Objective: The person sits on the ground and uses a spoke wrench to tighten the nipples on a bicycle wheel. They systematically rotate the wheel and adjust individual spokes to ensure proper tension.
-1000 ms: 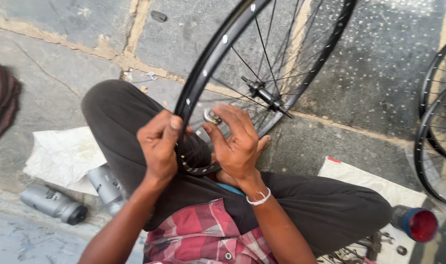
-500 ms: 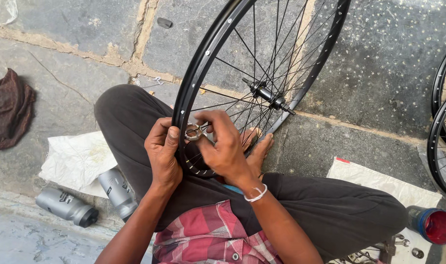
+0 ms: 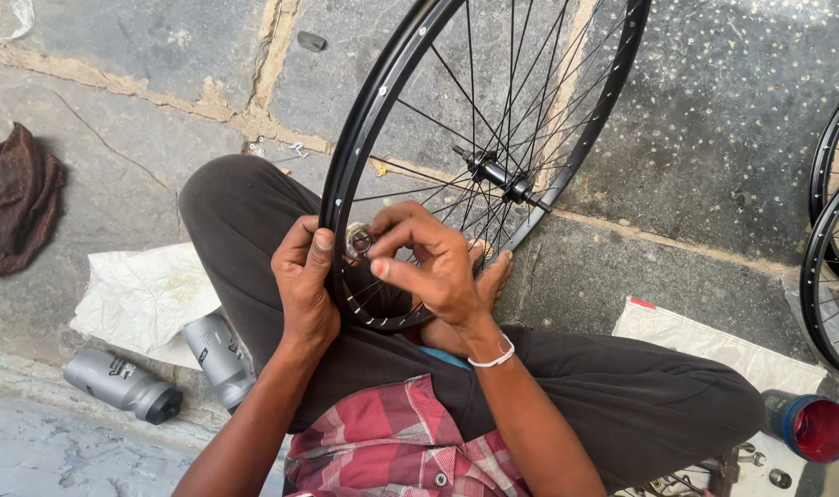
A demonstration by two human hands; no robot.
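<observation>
Blue cup (image 3: 810, 426) at lower right, red inside, contents unclear. Two grey cylindrical bottles (image 3: 125, 385) lying on stone paving beside crumpled white cloth (image 3: 143, 294). Black bicycle wheel (image 3: 383, 101), thin spokes, shiny hub, standing upright over crossed legs. Left hand (image 3: 302, 285) wrapped closed around the rim's lower edge. Right hand (image 3: 433, 267) pinching a small round metal spoke tool (image 3: 358, 241) against the rim.
</observation>
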